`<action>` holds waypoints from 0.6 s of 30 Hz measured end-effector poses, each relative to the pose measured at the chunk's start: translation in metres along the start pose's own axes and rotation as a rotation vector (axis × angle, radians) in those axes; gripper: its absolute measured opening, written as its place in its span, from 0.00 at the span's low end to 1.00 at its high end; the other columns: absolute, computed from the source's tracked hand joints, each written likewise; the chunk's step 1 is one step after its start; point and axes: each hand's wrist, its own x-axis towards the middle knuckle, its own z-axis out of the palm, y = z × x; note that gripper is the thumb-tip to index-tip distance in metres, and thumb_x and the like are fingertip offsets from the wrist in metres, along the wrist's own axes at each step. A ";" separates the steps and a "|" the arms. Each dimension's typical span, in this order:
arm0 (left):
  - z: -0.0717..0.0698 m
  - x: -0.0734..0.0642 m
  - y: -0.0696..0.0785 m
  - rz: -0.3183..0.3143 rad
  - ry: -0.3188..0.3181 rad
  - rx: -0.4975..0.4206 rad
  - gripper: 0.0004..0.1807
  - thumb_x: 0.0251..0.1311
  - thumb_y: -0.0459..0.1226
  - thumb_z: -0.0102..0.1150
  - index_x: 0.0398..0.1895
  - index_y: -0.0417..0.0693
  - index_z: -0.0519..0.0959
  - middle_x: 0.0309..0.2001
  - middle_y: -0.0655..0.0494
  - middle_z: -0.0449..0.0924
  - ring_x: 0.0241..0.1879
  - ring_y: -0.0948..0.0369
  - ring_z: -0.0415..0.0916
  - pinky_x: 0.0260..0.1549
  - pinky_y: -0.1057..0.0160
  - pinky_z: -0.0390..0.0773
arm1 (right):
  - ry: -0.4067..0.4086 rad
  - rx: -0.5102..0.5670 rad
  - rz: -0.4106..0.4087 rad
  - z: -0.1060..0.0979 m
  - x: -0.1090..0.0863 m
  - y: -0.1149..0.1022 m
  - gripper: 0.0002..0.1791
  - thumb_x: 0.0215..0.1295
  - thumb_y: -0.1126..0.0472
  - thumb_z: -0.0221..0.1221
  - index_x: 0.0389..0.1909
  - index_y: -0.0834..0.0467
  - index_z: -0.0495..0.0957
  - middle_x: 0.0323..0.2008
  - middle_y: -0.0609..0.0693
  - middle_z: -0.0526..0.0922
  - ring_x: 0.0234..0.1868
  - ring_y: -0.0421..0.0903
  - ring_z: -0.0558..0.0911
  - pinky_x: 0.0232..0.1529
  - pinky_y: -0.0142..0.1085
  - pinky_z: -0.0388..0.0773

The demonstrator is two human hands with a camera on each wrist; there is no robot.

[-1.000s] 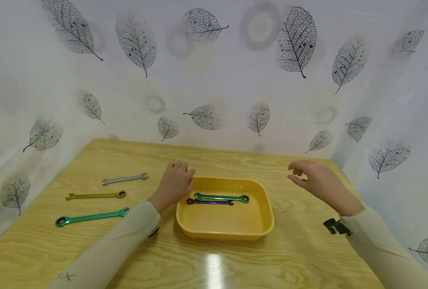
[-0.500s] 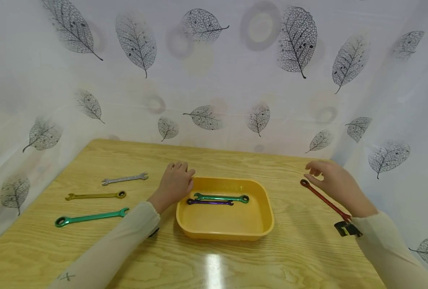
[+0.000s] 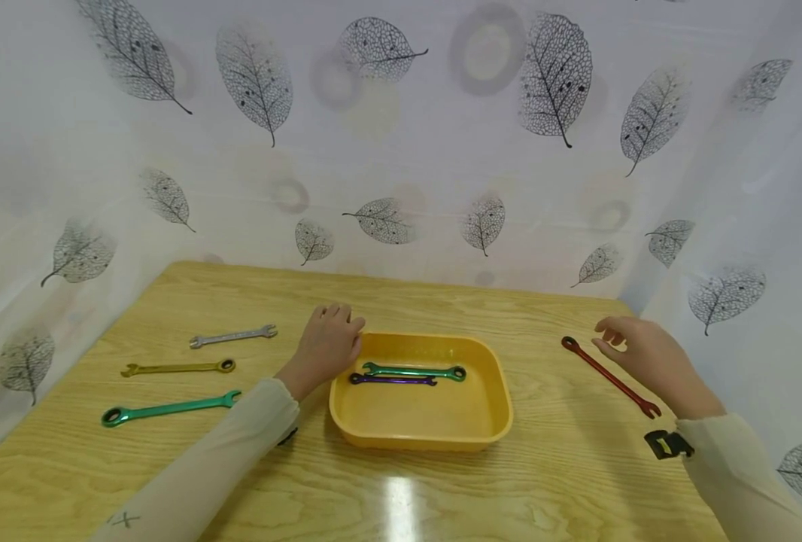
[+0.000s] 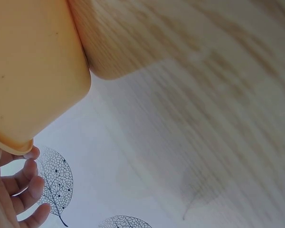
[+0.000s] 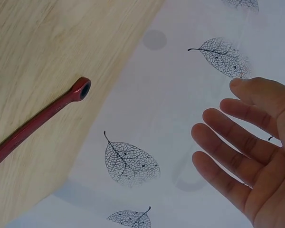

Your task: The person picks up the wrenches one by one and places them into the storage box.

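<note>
Red, the slim wrench point(image 3: 608, 375) lies on the table point(image 3: 563, 482) right of the yellow tray point(image 3: 417, 443), near your right hand point(image 3: 654, 365), its fingers point(image 5: 228, 152) loosely spread. Your left hand point(image 3: 325, 344) pinches the tray's far left corner; inside lie a green wrench point(image 3: 414, 371) and a purple wrench point(image 3: 394, 380).

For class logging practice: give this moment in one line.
left hand: holds tray; right hand: empty, near red wrench; in tray: green wrench, purple wrench

Leaf-patterned sheeting point(image 3: 435, 143) around glossy wooden table point(image 3: 543, 444)
</note>
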 end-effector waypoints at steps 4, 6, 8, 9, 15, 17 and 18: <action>0.002 0.000 -0.001 0.008 0.020 0.002 0.04 0.56 0.39 0.58 0.31 0.48 0.78 0.29 0.51 0.73 0.34 0.54 0.72 0.41 0.53 0.72 | -0.012 0.000 0.021 0.002 -0.004 0.007 0.10 0.55 0.65 0.63 0.37 0.65 0.79 0.29 0.57 0.83 0.29 0.51 0.80 0.29 0.46 0.76; 0.003 0.000 -0.001 0.010 0.027 0.004 0.05 0.56 0.39 0.58 0.31 0.48 0.78 0.29 0.51 0.73 0.34 0.53 0.72 0.41 0.53 0.73 | -0.023 0.001 0.031 0.003 -0.005 0.010 0.10 0.56 0.65 0.63 0.38 0.66 0.79 0.29 0.57 0.83 0.29 0.52 0.80 0.29 0.45 0.76; 0.003 0.000 -0.001 0.010 0.028 0.004 0.05 0.56 0.39 0.58 0.32 0.48 0.79 0.30 0.51 0.73 0.35 0.53 0.72 0.41 0.53 0.73 | -0.024 -0.005 0.034 0.005 -0.006 0.013 0.10 0.56 0.65 0.63 0.38 0.66 0.79 0.29 0.57 0.83 0.29 0.52 0.80 0.28 0.45 0.76; 0.003 0.000 -0.001 0.010 0.029 0.002 0.05 0.56 0.39 0.58 0.32 0.48 0.79 0.30 0.51 0.73 0.35 0.53 0.72 0.41 0.53 0.73 | -0.026 -0.008 0.035 0.006 -0.007 0.015 0.10 0.56 0.65 0.63 0.37 0.66 0.79 0.28 0.56 0.83 0.29 0.51 0.80 0.28 0.44 0.76; 0.003 0.000 -0.002 0.011 0.027 0.003 0.05 0.56 0.39 0.58 0.32 0.49 0.79 0.30 0.51 0.73 0.35 0.53 0.72 0.41 0.53 0.73 | -0.073 -0.002 0.063 0.012 -0.011 0.023 0.10 0.57 0.64 0.62 0.37 0.66 0.79 0.27 0.55 0.83 0.27 0.49 0.80 0.28 0.44 0.76; 0.003 0.000 -0.002 0.014 0.029 0.005 0.05 0.56 0.39 0.58 0.32 0.49 0.79 0.30 0.51 0.73 0.35 0.53 0.73 0.41 0.53 0.73 | -0.091 -0.001 0.073 0.015 -0.013 0.025 0.10 0.58 0.64 0.61 0.38 0.67 0.79 0.27 0.55 0.83 0.27 0.48 0.80 0.28 0.44 0.77; 0.003 0.000 -0.002 0.015 0.030 0.007 0.04 0.56 0.39 0.58 0.32 0.49 0.79 0.30 0.51 0.73 0.35 0.53 0.73 0.41 0.53 0.73 | -0.099 0.001 0.077 0.016 -0.014 0.026 0.10 0.58 0.64 0.61 0.37 0.67 0.79 0.27 0.55 0.83 0.27 0.48 0.80 0.29 0.44 0.77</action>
